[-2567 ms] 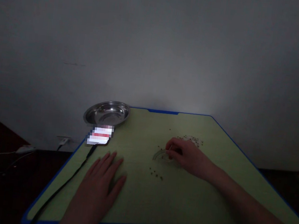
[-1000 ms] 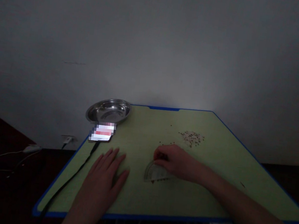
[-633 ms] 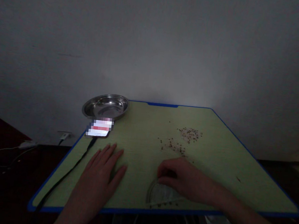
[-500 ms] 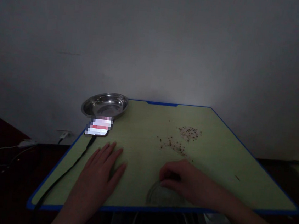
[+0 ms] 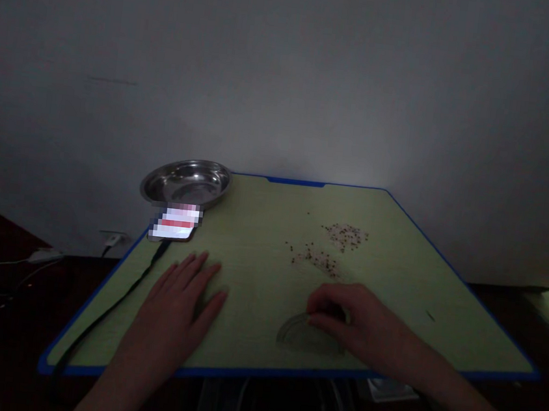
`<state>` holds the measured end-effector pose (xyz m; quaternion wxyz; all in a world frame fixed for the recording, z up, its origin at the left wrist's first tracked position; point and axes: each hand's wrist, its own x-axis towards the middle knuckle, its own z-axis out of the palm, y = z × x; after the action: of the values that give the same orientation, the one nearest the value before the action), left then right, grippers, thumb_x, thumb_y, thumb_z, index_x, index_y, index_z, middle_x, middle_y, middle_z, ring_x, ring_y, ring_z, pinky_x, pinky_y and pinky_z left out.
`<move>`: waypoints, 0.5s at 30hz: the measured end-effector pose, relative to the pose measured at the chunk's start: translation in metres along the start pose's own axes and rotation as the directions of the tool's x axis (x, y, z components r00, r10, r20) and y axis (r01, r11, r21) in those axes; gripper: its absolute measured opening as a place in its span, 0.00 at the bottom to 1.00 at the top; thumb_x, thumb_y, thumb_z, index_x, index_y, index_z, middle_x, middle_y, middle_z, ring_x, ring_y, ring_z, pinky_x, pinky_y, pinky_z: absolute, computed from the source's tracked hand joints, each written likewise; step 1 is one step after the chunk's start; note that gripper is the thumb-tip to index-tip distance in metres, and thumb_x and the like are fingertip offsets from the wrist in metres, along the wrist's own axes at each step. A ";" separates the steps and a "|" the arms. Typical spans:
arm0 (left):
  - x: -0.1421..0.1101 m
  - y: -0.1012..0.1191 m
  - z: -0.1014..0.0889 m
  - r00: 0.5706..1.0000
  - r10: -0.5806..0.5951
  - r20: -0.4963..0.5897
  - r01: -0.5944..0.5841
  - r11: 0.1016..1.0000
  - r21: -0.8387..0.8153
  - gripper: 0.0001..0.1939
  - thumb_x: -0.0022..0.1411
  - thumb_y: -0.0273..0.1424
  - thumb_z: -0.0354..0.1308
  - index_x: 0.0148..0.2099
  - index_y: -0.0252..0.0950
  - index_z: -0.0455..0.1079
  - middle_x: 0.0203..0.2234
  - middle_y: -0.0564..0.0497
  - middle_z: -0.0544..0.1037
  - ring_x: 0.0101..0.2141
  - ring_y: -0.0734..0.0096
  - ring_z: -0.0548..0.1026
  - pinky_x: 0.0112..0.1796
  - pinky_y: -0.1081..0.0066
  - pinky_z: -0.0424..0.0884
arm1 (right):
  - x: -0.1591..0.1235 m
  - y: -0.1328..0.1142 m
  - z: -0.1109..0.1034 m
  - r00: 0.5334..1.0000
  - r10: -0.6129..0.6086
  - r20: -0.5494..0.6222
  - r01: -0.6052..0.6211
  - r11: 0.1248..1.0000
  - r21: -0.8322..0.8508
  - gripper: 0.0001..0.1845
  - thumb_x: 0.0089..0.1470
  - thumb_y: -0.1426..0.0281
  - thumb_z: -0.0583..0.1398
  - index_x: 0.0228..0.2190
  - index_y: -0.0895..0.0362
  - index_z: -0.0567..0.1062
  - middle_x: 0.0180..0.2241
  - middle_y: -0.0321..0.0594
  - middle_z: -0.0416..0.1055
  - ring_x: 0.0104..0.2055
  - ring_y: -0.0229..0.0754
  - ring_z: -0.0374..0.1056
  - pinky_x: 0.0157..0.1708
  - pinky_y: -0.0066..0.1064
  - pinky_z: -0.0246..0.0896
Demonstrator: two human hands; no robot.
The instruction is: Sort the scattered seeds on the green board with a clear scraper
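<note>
Clear plastic protractor [image 5: 309, 339] near the front edge of the table [image 5: 255, 295]: probably light, stiff, slippery, best taken by its curved rim. Pinched there in right hand [image 5: 361, 316]; left hand [image 5: 177, 313] palm-down, fingers spread, holding nothing.

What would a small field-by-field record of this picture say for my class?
Left hand: palm down on the table, holding nothing
Right hand: pinching the curved edge of a clear half-round plate
Dark specks: two main clusters beyond the right hand
Metal bowl: at the table's far left corner
Phone: screen lit but blurred, nearer than the bowl
</note>
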<state>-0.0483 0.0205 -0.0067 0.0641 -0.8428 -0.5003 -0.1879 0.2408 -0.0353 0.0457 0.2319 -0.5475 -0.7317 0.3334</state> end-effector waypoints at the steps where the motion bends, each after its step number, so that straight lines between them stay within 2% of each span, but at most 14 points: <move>1: 0.000 0.000 0.000 1.000 0.004 0.002 -0.004 1.000 0.002 0.29 0.64 0.49 0.42 0.57 0.35 0.66 0.58 0.40 0.66 0.59 0.53 0.63 0.56 0.49 0.62 | -0.001 0.000 0.001 1.000 -0.003 0.003 0.003 1.000 0.002 0.04 0.54 0.72 0.60 0.29 0.54 0.75 0.28 0.32 0.74 0.30 0.35 0.67 0.30 0.26 0.59; 5: 0.001 0.000 -0.001 1.000 0.004 0.003 -0.004 1.000 0.013 0.30 0.64 0.50 0.41 0.57 0.35 0.66 0.58 0.39 0.67 0.58 0.53 0.64 0.56 0.49 0.62 | -0.006 -0.004 0.006 0.999 -0.031 0.035 0.030 0.999 0.019 0.04 0.54 0.72 0.60 0.29 0.55 0.75 0.28 0.33 0.74 0.30 0.35 0.67 0.31 0.26 0.59; 10: 0.001 0.000 0.000 1.000 0.008 -0.001 -0.008 1.000 0.025 0.31 0.64 0.50 0.41 0.57 0.35 0.66 0.58 0.40 0.67 0.58 0.53 0.63 0.56 0.49 0.62 | -0.014 -0.008 0.001 0.998 -0.039 0.044 0.038 0.999 0.015 0.04 0.56 0.70 0.59 0.31 0.54 0.75 0.30 0.33 0.74 0.32 0.35 0.67 0.33 0.27 0.59; 15: 0.001 -0.004 0.002 1.000 0.019 -0.019 -0.018 0.998 0.055 0.31 0.64 0.51 0.40 0.56 0.35 0.68 0.57 0.40 0.68 0.58 0.53 0.65 0.55 0.49 0.64 | -0.022 0.001 -0.012 0.997 0.011 -0.079 -0.009 0.999 0.031 0.04 0.56 0.68 0.59 0.30 0.53 0.73 0.29 0.33 0.73 0.32 0.36 0.67 0.33 0.28 0.60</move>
<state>-0.0515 0.0236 -0.0084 0.0938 -0.8435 -0.4966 -0.1818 0.2565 -0.0531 0.0532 0.2672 -0.5605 -0.7140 0.3236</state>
